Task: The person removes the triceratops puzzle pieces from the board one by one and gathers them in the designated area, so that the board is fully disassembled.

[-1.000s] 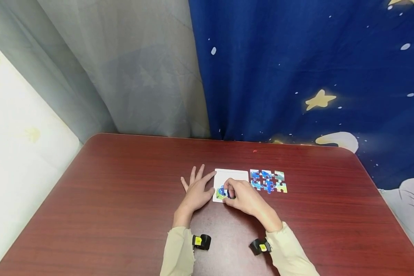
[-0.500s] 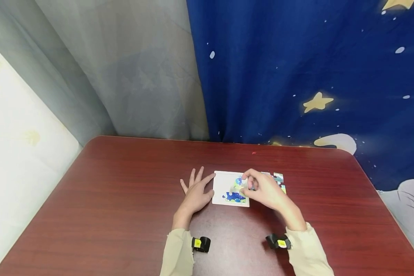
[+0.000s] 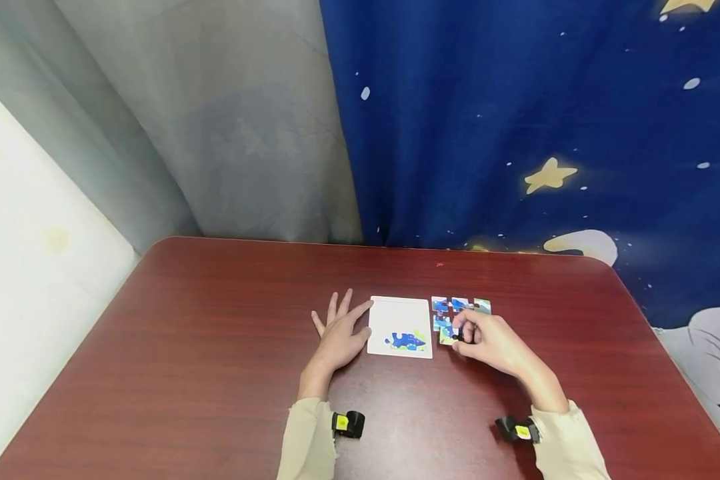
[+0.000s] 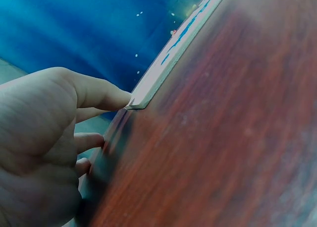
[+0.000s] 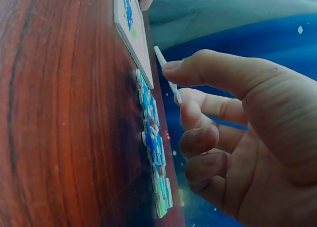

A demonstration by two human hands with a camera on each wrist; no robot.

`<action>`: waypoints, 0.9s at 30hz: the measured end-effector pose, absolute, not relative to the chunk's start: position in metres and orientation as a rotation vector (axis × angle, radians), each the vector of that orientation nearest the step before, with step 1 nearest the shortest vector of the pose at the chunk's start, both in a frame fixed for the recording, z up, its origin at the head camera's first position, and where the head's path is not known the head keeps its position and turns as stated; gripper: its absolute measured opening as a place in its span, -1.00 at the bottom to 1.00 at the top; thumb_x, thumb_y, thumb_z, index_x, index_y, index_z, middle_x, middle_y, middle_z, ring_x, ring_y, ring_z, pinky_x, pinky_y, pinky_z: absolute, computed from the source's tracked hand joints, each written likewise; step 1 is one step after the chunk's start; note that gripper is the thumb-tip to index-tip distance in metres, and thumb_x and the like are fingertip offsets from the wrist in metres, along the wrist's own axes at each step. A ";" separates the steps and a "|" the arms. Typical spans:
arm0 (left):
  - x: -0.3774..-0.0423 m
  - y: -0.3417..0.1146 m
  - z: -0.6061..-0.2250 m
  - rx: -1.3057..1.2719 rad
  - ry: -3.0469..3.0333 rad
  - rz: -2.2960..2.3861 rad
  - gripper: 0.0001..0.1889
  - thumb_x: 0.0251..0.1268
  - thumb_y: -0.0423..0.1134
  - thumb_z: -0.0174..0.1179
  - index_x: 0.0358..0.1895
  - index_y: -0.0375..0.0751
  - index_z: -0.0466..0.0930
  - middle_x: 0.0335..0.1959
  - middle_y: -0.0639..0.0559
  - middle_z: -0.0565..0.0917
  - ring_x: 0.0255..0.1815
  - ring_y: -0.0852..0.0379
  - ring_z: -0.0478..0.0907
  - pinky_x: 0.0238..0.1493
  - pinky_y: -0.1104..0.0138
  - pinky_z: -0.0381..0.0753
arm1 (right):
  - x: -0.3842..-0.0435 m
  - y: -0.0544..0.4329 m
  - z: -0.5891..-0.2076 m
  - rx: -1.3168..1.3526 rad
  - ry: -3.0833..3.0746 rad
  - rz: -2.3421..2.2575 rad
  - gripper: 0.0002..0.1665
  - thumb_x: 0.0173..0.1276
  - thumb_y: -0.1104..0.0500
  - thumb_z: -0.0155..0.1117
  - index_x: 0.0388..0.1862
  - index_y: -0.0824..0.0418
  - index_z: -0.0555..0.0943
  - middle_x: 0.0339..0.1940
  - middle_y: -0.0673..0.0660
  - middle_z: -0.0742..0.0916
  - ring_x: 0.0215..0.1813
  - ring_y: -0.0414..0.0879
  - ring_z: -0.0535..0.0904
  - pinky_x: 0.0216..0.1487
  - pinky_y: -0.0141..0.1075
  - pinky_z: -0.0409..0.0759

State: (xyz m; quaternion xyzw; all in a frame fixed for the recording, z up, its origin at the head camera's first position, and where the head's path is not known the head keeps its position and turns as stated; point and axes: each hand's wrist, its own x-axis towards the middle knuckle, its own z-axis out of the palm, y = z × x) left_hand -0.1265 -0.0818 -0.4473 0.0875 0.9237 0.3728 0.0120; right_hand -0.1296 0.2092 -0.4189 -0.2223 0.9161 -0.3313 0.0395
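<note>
A white puzzle board [image 3: 399, 313] lies flat on the table, with joined blue and green puzzle pieces [image 3: 407, 342] in its lower right part. My left hand [image 3: 340, 338] rests spread along the board's left side; a fingertip meets the board's corner [image 4: 141, 99] in the left wrist view. Between thumb and index finger, my right hand [image 3: 489, 341] pinches a puzzle piece [image 3: 447, 335] to the right of the board. In the right wrist view, this pinched piece [image 5: 168, 76] is tilted and raised above the table. The right hand partly hides the loose puzzle pieces [image 3: 459, 305] under it.
The loose pieces stand in rows beside the board's right edge, on the reddish-brown table [image 3: 234, 333]. A small red speck [image 3: 440, 265] lies near the far edge. Behind the table hang a grey curtain [image 3: 246, 133] and a blue one [image 3: 486, 120].
My right hand has lifted the puzzle piece from the board's lower left and carried it right, past the board's edge to the loose pieces. The left hand stays in place.
</note>
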 end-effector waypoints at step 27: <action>-0.126 -0.082 -0.448 0.275 2.881 1.162 -0.46 0.14 -0.23 0.15 0.27 0.00 0.43 0.45 -0.17 0.05 0.46 -0.18 -0.30 0.14 -0.28 -0.61 | -0.127 0.203 -0.427 -0.719 2.725 -0.918 -0.74 0.05 0.24 0.43 -0.31 0.16 0.52 -0.59 -0.05 0.49 -0.54 -0.26 0.36 -0.44 -0.37 0.37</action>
